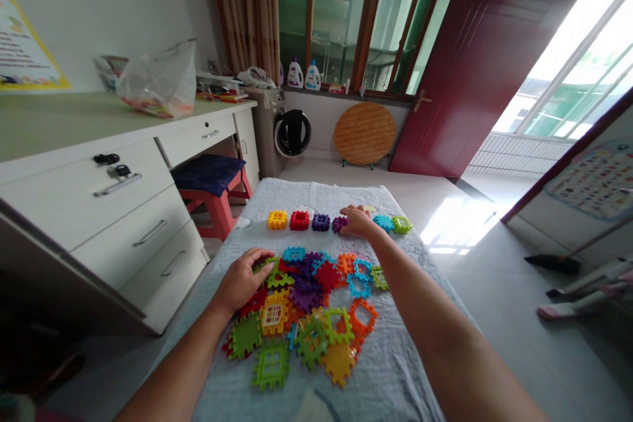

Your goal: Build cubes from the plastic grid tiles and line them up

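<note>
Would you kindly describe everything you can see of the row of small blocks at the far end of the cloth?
The row of small blocks runs side by side across the far end of the grey cloth: yellow, red, purple, another purple, blue and green. They look like glossy plastic cubes with toothed edges and open grid tops. The right hand rests on the row between purple and blue, hiding part of it.

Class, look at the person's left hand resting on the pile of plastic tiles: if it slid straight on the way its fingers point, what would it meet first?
Probably the teal square plastic tile at the pile's far edge, just beyond the left hand; depth is unclear.
</note>
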A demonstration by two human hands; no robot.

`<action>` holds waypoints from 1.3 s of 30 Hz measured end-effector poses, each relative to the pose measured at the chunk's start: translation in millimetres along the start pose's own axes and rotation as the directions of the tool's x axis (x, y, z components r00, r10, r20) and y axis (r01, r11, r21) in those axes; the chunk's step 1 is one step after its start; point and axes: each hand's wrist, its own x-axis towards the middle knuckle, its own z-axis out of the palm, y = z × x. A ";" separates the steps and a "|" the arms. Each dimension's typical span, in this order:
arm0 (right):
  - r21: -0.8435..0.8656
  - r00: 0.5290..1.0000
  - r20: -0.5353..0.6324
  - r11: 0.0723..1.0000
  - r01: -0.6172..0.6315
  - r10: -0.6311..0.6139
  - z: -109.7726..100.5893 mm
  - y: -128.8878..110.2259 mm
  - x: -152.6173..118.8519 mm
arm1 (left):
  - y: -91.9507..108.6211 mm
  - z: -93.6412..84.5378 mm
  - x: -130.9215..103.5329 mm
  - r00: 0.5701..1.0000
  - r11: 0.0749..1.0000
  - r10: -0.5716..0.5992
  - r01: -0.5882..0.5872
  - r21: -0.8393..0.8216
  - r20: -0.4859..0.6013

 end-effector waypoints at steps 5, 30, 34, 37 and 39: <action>0.195 0.979 -0.199 0.978 0.074 -0.035 -17.1 25.3 -28.4 | 0.8 0.3 -0.4 1.000 1.000 -0.022 0.022 0.013 0.012; 0.588 0.996 0.074 0.804 -0.087 0.054 3.2 60.6 -145.4 | -9.9 4.9 1.7 1.000 1.000 0.002 -0.002 -0.004 0.019; 0.616 0.990 -0.005 0.780 -0.108 0.141 14.3 70.8 -136.7 | -14.2 5.4 1.9 1.000 1.000 0.002 -0.003 0.020 0.023; 0.528 0.970 -0.164 0.847 -0.070 0.182 25.1 80.1 -131.6 | -18.1 6.4 2.6 0.999 1.000 0.003 -0.004 0.017 0.042; 0.469 0.931 -0.282 0.880 -0.077 0.232 30.2 86.1 -130.8 | -19.6 7.1 3.0 0.999 1.000 -0.001 0.000 0.016 0.045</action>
